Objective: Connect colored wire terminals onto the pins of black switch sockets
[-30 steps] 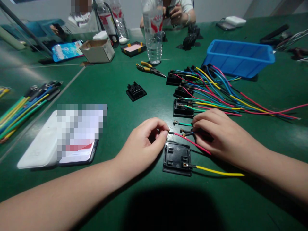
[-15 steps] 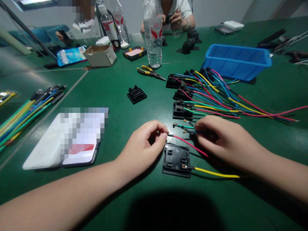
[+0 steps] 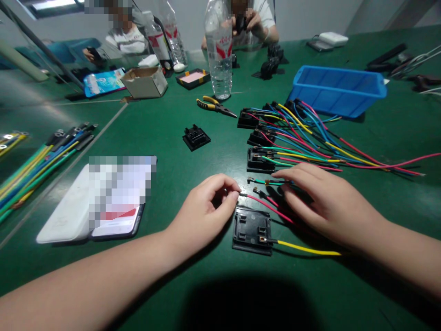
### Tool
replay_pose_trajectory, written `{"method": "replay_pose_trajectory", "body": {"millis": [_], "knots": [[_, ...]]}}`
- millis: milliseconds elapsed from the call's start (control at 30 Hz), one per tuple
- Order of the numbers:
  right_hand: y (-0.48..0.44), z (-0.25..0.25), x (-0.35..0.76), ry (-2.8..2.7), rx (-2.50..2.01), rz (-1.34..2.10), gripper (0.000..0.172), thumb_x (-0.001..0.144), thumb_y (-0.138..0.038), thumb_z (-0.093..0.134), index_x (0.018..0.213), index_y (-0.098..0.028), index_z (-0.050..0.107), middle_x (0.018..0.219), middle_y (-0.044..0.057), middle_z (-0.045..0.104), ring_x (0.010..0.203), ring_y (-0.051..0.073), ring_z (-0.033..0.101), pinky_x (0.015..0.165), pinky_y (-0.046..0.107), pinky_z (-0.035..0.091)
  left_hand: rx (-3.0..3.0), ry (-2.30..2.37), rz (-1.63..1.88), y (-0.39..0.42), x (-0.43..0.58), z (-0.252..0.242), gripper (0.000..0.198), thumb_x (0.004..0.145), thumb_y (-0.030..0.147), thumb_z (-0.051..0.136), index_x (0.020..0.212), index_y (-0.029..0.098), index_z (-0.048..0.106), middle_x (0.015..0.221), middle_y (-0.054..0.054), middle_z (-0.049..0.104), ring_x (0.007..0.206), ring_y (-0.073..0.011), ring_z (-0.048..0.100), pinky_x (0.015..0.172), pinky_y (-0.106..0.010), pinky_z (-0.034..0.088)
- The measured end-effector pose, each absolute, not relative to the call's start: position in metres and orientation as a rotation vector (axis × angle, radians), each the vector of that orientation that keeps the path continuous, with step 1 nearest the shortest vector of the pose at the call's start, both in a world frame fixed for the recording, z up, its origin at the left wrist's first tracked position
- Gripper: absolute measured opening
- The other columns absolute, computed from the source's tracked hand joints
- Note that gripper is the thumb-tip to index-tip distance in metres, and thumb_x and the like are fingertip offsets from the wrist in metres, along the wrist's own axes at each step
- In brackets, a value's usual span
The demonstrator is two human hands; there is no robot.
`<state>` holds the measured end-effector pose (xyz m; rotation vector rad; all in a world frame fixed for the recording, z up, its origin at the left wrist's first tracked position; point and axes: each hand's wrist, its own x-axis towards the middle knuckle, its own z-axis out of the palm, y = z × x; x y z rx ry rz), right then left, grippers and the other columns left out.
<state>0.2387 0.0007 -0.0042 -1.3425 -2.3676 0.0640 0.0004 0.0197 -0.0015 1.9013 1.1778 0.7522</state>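
Thumb and forefinger of my left hand (image 3: 210, 202) pinch the dark terminal end of a red wire (image 3: 267, 203). Just below lies a black plastic panel (image 3: 252, 227) with a yellow wire (image 3: 306, 248) joined at its lower right. My right hand (image 3: 317, 195) hovers over loose wires with its fingers apart; a green wire end (image 3: 257, 181) and a second dark-tipped red wire lie near its fingertips. Behind it, several black panels (image 3: 257, 161) carry coloured wires trailing right. A separate black part (image 3: 195, 137) sits left of them.
A phone (image 3: 120, 207) in an open white case lies at left, with bundled wires (image 3: 44, 161) beyond. Pliers (image 3: 217, 106), a water bottle (image 3: 220, 50), a cardboard box (image 3: 146, 82) and a blue bin (image 3: 339, 92) stand farther back. Two people sit across the table.
The fingers of my right hand have opened, and the wire ends near them have shifted, with another red wire now showing. My left hand keeps its pinch.
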Motion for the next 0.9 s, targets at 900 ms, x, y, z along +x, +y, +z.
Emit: {"method": "replay_pose_trajectory", "body": {"millis": [900], "knots": [[0.0007,-0.0095,0.2364,-2.509,-1.259,0.175,0.020,0.095,-0.025,0.048,0.100,-0.018,0.066,0.087,0.008,0.058,0.081,0.021,0.051,0.069,0.033,0.043,1.916,1.161,0.746,0.0204,-0.0001,-0.0019,0.008,0.089,0.015,0.054,0.087,0.018,0.061,0.082,0.003,0.062,0.076,-0.0104,0.057,0.071,-0.022,0.044]]}}
